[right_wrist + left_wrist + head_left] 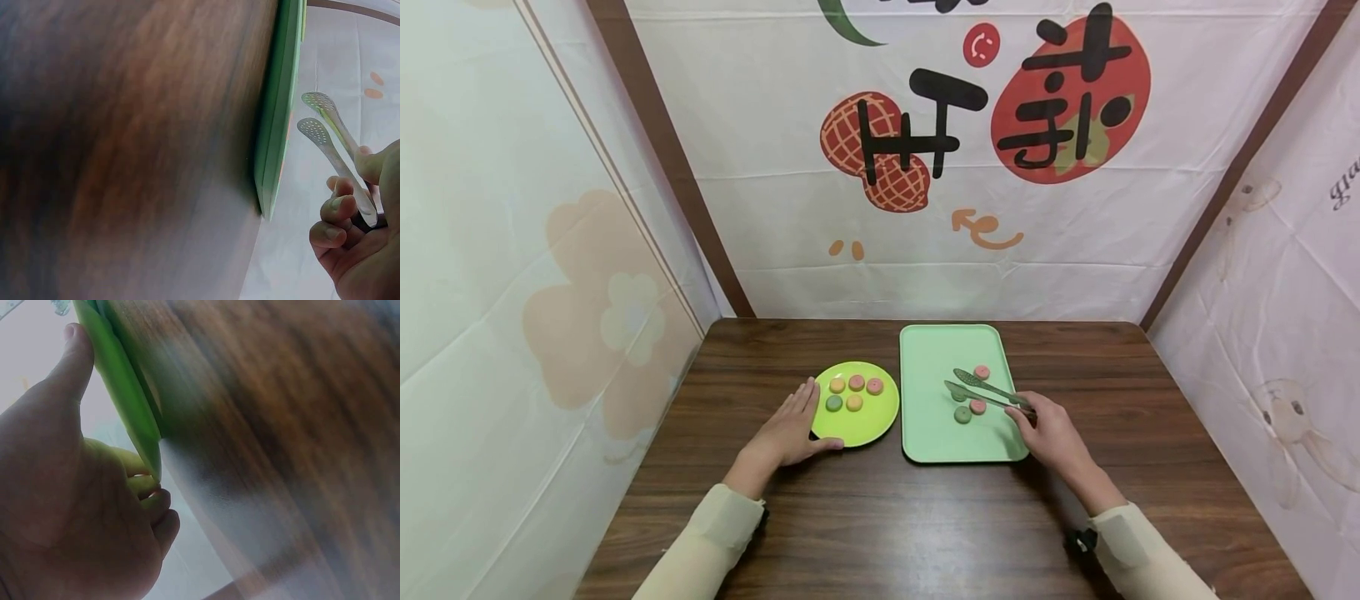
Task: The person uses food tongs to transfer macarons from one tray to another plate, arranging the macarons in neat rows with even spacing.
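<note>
In the head view my right hand (1051,429) grips metal tongs (992,388), their two perforated tips apart above the light green tray (925,437). Nothing shows between the tips in the right wrist view. On the tray lie a pink macaron-like piece (982,372) at the back, another pink one (977,407), and a green one (962,414); one more green piece is partly hidden under the tongs. My left hand (786,429) rests along the left rim of the yellow-green round plate (868,429), fingers extended and thumb at the near rim. Several pink, yellow and green pieces sit on the plate.
Plate and tray stand side by side on a dark wooden table (865,525), with a narrow gap between them. A printed white cloth (760,208) hangs behind the table's far edge. More cloth hangs at the left and right sides.
</note>
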### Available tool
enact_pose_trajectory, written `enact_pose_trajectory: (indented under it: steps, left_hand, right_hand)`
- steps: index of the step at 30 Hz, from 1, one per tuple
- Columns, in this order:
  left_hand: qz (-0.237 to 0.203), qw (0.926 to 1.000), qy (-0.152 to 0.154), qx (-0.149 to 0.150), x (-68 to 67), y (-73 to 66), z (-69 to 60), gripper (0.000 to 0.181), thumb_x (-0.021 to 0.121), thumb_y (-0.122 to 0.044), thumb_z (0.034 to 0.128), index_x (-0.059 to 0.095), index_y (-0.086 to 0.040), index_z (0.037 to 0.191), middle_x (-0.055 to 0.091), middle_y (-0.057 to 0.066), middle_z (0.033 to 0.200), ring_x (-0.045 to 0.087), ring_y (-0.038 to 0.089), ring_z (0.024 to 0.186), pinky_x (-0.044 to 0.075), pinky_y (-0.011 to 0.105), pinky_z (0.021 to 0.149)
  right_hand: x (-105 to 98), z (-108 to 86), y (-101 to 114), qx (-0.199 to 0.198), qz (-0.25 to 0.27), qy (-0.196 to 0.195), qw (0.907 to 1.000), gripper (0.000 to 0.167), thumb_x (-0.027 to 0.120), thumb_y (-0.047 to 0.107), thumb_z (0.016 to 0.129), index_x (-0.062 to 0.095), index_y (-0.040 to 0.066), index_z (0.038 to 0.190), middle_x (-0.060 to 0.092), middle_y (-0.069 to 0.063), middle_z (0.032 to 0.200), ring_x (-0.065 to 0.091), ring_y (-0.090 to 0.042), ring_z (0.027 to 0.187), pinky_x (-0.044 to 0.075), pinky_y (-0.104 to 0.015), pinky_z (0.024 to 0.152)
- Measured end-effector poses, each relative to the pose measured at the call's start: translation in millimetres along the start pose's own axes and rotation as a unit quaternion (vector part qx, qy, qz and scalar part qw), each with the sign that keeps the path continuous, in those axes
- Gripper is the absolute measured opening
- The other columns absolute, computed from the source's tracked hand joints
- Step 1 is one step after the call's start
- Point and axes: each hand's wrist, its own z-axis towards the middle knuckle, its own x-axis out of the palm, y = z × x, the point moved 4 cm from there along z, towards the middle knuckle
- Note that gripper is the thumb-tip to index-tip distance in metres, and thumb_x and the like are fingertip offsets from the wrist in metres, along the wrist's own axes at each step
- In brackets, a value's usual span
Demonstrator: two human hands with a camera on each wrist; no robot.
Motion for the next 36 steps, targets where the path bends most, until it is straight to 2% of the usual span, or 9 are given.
enact_pose_trajectory:
  steps: [9,19,36]
  left_hand:
    - [0.002,1.0000,0.000,0.000,-1.2,-1.5,-1.3,0.120,0.068,-0.068,0.0971,0.009,0.009,0.168,0.004,0.027,0.178,0.009,0.041,0.165,0.014,0.054,0.135]
    - [0.001,1.0000,-0.002,0.000,-0.3,-0.6,-1.1,0.120,0.069,-0.067,0.0968,0.009,0.009,0.168,0.004,0.027,0.178,0.010,0.041,0.165,0.015,0.054,0.135]
    - [-0.004,1.0000,-0.006,-0.003,2.5,2.2,0.8,0.123,0.069,-0.070,0.0955,0.007,0.007,0.169,0.003,0.026,0.178,0.008,0.039,0.166,0.013,0.053,0.135]
  right_hand:
    - [0.2,-2.0,-4.0,0.014,0.008,0.016,0.9997,0.026,0.075,0.014,0.103,0.073,-0.003,0.123,0.074,-0.011,0.103,0.064,-0.015,0.081,0.056,-0.032,0.066]
    - [1.3,-3.2,-4.1,0.019,0.005,0.019,0.9996,0.026,0.075,0.013,0.103,0.073,-0.004,0.123,0.076,-0.014,0.105,0.069,-0.018,0.085,0.059,-0.036,0.069]
    - [1.4,-1.8,-3.8,0.024,-0.006,0.029,0.9993,0.026,0.074,0.014,0.103,0.073,-0.004,0.122,0.074,-0.010,0.099,0.061,-0.014,0.078,0.053,-0.033,0.066]
